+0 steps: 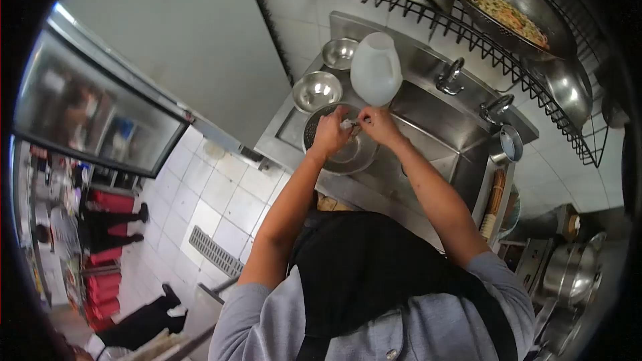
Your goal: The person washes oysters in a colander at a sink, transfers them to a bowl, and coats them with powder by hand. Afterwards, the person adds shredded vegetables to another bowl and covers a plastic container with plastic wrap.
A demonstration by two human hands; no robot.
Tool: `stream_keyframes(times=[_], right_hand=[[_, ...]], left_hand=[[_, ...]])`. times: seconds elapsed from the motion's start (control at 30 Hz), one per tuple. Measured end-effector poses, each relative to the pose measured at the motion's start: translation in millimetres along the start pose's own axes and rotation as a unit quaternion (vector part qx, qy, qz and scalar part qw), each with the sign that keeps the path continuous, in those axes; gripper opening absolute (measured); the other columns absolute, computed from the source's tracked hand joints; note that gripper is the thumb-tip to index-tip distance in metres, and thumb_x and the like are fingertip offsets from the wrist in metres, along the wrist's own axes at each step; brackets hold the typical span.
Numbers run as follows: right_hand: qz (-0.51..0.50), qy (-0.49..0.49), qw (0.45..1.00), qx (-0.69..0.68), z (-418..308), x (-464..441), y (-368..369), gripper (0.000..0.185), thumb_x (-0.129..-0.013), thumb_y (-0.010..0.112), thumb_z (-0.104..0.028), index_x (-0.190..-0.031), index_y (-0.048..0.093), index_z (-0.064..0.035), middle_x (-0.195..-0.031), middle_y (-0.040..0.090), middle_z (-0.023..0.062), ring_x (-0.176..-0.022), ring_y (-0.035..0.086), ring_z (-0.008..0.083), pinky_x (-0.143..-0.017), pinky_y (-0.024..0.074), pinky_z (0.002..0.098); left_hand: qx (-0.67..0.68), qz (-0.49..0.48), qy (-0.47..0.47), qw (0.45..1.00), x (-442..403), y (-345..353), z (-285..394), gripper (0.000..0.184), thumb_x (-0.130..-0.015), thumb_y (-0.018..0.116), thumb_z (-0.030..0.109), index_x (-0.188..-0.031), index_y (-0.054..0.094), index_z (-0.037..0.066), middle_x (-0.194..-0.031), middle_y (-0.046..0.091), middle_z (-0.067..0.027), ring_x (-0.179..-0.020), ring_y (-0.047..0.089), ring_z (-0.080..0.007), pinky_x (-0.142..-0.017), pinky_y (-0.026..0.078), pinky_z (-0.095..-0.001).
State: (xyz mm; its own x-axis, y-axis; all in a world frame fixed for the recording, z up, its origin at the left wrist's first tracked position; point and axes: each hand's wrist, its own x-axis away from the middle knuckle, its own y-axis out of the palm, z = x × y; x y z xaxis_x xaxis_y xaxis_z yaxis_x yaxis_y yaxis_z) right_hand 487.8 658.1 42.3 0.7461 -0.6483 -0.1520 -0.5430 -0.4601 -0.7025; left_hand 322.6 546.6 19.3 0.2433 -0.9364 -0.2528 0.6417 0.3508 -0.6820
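Observation:
My left hand (332,134) is closed on a small pale piece (346,124), too small to name, above a round metal colander (349,157). Close beside it, my right hand (380,125) has its fingers pinched together at the same piece; exactly what lies between them is hidden. The colander rests at the left edge of a steel sink (428,130). Just behind my hands stands a whitish plastic jug (376,70) with a handle. Two metal bowls, a larger one (317,91) and a smaller one (340,53), sit to its left.
Two taps (451,77) are mounted behind the sink. Overhead, a black wire rack (428,23) carries pans, one holding shredded food (505,17). A metal cup (506,144) is at the sink's right. A large grey panel (180,40) stands left; people are farther off.

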Motion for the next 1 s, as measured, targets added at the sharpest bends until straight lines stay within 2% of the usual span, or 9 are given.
stream_keyframes(times=[0.07, 0.2, 0.3, 0.4, 0.53, 0.7, 0.83, 0.87, 1.0], right_hand=[[0.029, -0.024, 0.999, 0.006, 10.6, 6.1, 11.8, 0.017, -0.082, 0.073, -0.009, -0.094, 0.067, 0.0004, -0.088, 0.071, 0.0174, -0.082, 0.071, 0.0323, -0.074, 0.0543, 0.0412], [0.049, 0.023, 0.998, -0.037, 21.0, 17.5, 27.2, 0.015, -0.083, 0.071, -0.007, -0.096, 0.066, 0.0006, -0.092, 0.071, 0.0177, -0.082, 0.070, 0.0321, -0.074, 0.0541, 0.0412], [0.050, 0.041, 0.998, -0.009, 17.4, 18.9, 31.0, 0.016, -0.083, 0.071, -0.006, -0.096, 0.066, 0.0008, -0.092, 0.070, 0.0184, -0.081, 0.070, 0.0318, -0.073, 0.0543, 0.0399], [0.036, 0.081, 0.994, -0.058, 7.1, 17.7, 28.0, 0.015, -0.084, 0.072, -0.008, -0.095, 0.066, 0.0007, -0.091, 0.071, 0.0146, -0.079, 0.069, 0.0257, -0.072, 0.0538, 0.0369], [-0.084, 0.119, 0.963, -0.228, 28.6, 14.2, 35.6, 0.019, -0.090, 0.073, -0.016, -0.100, 0.069, 0.0000, -0.088, 0.072, 0.0056, -0.084, 0.066, 0.0134, -0.076, 0.0527, 0.0311], [-0.065, 0.176, 0.970, -0.156, 28.7, -15.6, 62.7, 0.028, -0.089, 0.073, -0.024, -0.107, 0.070, -0.0026, -0.099, 0.073, 0.0128, -0.094, 0.070, 0.0244, -0.082, 0.0542, 0.0367], [-0.060, 0.084, 0.992, 0.073, 2.8, -15.1, 80.9, 0.031, -0.082, 0.073, -0.019, -0.109, 0.070, -0.0044, -0.104, 0.071, 0.0193, -0.102, 0.068, 0.0374, -0.087, 0.0540, 0.0451], [-0.032, 0.067, 0.990, 0.117, 11.9, -14.0, 96.9, 0.030, -0.078, 0.069, -0.011, -0.106, 0.068, -0.0041, -0.101, 0.069, 0.0219, -0.103, 0.065, 0.0414, -0.088, 0.0530, 0.0490], [-0.060, 0.076, 0.987, 0.131, 34.7, -19.0, 112.6, 0.023, -0.079, 0.064, -0.006, -0.101, 0.066, -0.0019, -0.098, 0.067, 0.0233, -0.102, 0.064, 0.0422, -0.087, 0.0523, 0.0503]], left_hand=[[-0.095, 0.021, 0.016, 0.995, -3.0, 10.8, -12.7, 0.053, -0.071, 0.080, 0.014, -0.119, 0.059, 0.007, -0.112, 0.067, -0.0185, -0.111, 0.061, -0.0383, -0.091, 0.046, -0.0504], [-0.143, -0.076, 0.046, 0.986, 9.3, -12.7, -12.7, 0.045, -0.069, 0.077, 0.003, -0.110, 0.058, 0.008, -0.107, 0.061, -0.0155, -0.110, 0.055, -0.0385, -0.089, 0.047, -0.0493], [-0.171, -0.048, 0.083, 0.981, 13.0, -9.6, -42.1, 0.037, -0.070, 0.075, 0.002, -0.103, 0.060, 0.006, -0.105, 0.061, -0.0169, -0.103, 0.059, -0.0402, -0.086, 0.049, -0.0495], [-0.010, -0.035, 0.030, 0.999, 4.5, -10.3, -60.4, 0.028, -0.072, 0.073, 0.001, -0.098, 0.061, 0.002, -0.104, 0.061, -0.0195, -0.092, 0.063, -0.0418, -0.081, 0.051, -0.0483], [0.062, -0.025, -0.003, 0.998, -0.4, -18.1, -55.5, 0.025, -0.077, 0.067, 0.000, -0.102, 0.064, -0.001, -0.107, 0.062, -0.0215, -0.089, 0.065, -0.0427, -0.082, 0.052, -0.0463], [0.178, -0.114, 0.055, 0.976, 38.3, -27.3, -45.8, 0.029, -0.082, 0.060, -0.002, -0.111, 0.065, -0.002, -0.112, 0.061, -0.0228, -0.105, 0.063, -0.0422, -0.090, 0.051, -0.0442], [0.072, -0.053, 0.061, 0.994, 28.8, -38.9, -61.3, 0.042, -0.081, 0.048, -0.009, -0.120, 0.060, -0.002, -0.113, 0.060, -0.0261, -0.107, 0.059, -0.0472, -0.092, 0.049, -0.0509], [0.054, -0.069, 0.054, 0.995, 23.9, -37.7, -65.0, 0.041, -0.080, 0.050, -0.008, -0.119, 0.060, -0.003, -0.114, 0.060, -0.0262, -0.108, 0.058, -0.0470, -0.092, 0.050, -0.0494], [-0.047, -0.102, 0.049, 0.992, 1.9, -16.5, -81.7, 0.033, -0.079, 0.056, -0.004, -0.112, 0.062, -0.004, -0.114, 0.061, -0.0256, -0.107, 0.061, -0.0445, -0.091, 0.053, -0.0463]])
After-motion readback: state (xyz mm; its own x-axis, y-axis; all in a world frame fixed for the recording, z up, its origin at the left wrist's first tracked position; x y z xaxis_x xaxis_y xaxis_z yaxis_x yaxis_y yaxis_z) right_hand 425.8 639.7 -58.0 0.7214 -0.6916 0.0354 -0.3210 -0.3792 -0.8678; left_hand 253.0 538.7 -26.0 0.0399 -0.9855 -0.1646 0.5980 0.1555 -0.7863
